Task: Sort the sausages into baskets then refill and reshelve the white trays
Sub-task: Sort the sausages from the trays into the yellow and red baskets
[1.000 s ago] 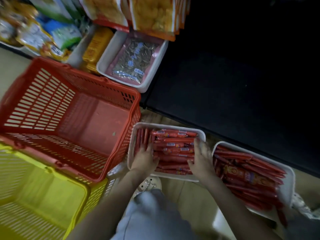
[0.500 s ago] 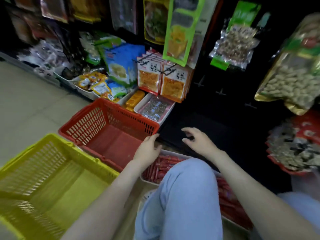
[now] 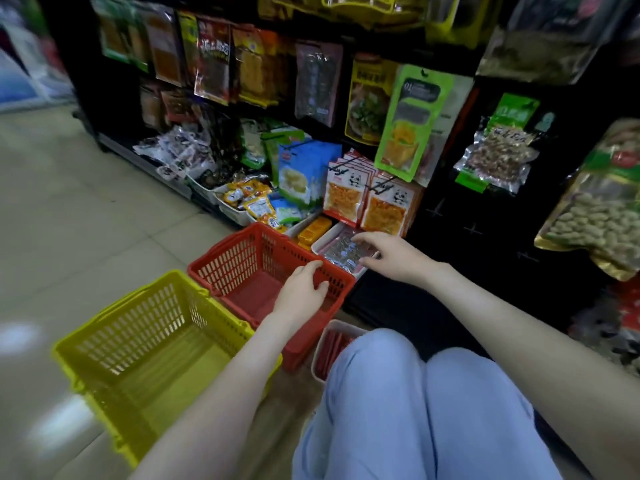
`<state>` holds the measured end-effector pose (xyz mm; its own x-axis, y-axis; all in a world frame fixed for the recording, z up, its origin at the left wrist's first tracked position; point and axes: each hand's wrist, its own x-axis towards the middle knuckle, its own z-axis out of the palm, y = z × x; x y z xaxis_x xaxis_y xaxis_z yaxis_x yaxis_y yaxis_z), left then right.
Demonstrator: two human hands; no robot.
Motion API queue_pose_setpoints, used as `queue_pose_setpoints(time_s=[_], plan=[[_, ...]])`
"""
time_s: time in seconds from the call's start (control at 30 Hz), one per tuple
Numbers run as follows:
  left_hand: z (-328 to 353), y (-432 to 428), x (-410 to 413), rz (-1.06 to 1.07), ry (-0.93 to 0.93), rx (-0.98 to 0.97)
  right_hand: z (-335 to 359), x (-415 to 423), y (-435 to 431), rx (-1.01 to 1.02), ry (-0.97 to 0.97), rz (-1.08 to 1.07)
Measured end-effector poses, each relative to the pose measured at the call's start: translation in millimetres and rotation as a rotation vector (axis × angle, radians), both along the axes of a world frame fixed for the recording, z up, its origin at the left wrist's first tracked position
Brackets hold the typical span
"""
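Since both hands are up at the shelf end of the scene, the sausages lie behind them, back toward the person. They sit in a white tray on the floor, tucked against the knee and just beside the near wall of the red basket. Only one end of that tray shows. The sticks in it run lengthwise away from the person, so a reach would come down along them rather than across. The left hand is nearer, its fingers curled over the red basket's rim by the right corner. The right hand is farther out, fingers loosely spread and holding nothing. It hovers over a shelf tray of silvery packets, and whether it touches them cannot be told. Both the red basket and the yellow basket look bare inside, so sorting seems not yet begun. The floor is pale tile. Dark shelving hung with snack packets closes the far side, leaving little room to the right.
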<state>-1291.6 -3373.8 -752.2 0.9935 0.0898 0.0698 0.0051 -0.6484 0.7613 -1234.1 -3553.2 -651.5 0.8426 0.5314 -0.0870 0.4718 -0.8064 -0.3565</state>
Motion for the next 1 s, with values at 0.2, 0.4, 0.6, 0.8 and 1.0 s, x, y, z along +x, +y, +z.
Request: queue_pose_setpoints(time_s=[0.2,0.4,0.6,0.8,1.0], plan=[[-7.7,1.9,19.2,0.019,-0.021,-0.014,-14.1,22.7,-0.5,0.002,0.011,0.032],[-73.8,16.1,48.6,0.05,0.088,0.112,-108.4,78.0,-17.4,0.004,0.203,-0.004],[-160.2,-10.0,80.6,-0.234,0.121,0.311,-269.5,99.1,-64.5,-0.131,0.374,-0.107],[-242.7,-42.6,106.0,-0.464,0.008,0.506,-401.9,79.9,-105.6,-0.575,0.507,-0.026],[-274.1,-43.0,100.3,-0.436,-0.152,0.703,-451.0,76.6,-103.5,-0.601,0.26,-0.103]])
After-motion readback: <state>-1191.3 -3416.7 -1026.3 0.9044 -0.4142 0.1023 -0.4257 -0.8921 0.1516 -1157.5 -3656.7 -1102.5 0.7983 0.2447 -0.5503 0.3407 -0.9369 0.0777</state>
